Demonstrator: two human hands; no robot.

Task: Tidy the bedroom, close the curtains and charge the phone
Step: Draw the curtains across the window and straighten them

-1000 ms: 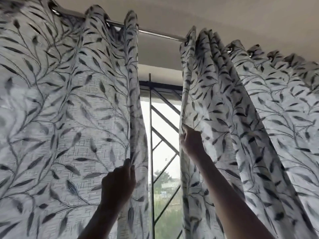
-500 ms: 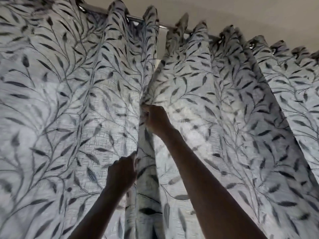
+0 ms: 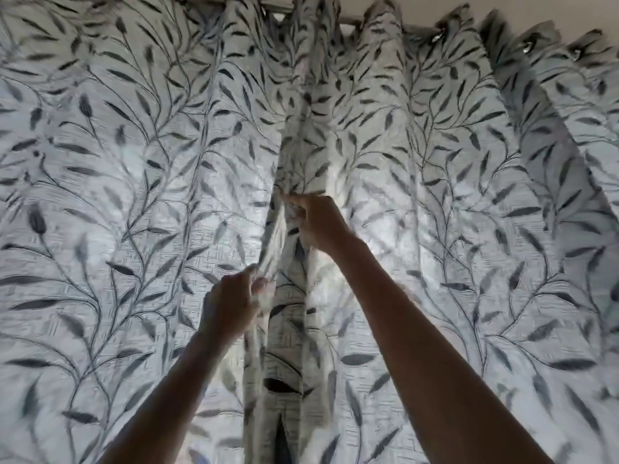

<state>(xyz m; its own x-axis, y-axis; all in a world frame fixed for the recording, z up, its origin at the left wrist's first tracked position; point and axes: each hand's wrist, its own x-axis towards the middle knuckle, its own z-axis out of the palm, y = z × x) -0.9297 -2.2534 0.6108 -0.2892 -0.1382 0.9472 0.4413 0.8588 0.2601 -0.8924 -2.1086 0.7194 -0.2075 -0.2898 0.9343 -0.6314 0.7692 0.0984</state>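
Note:
Two white curtains with a dark leaf print hang from a metal rod (image 3: 348,20) and fill the view. The left curtain (image 3: 117,195) and the right curtain (image 3: 452,182) meet and overlap in the middle. My left hand (image 3: 231,306) grips the inner edge of the left curtain, arm raised. Higher up, my right hand (image 3: 318,222) pinches the inner edge of the right curtain and holds it against the left one. A thin dark slit (image 3: 281,430) stays between the curtains low down. No phone is in view.
A strip of pale ceiling (image 3: 536,11) shows at the top right above the rod. Daylight glows through the fabric; the window behind is hidden.
Both hands have drawn the curtains together. The gap that showed the window and its grille a second ago is covered, and the right curtain has spread out along the rod.

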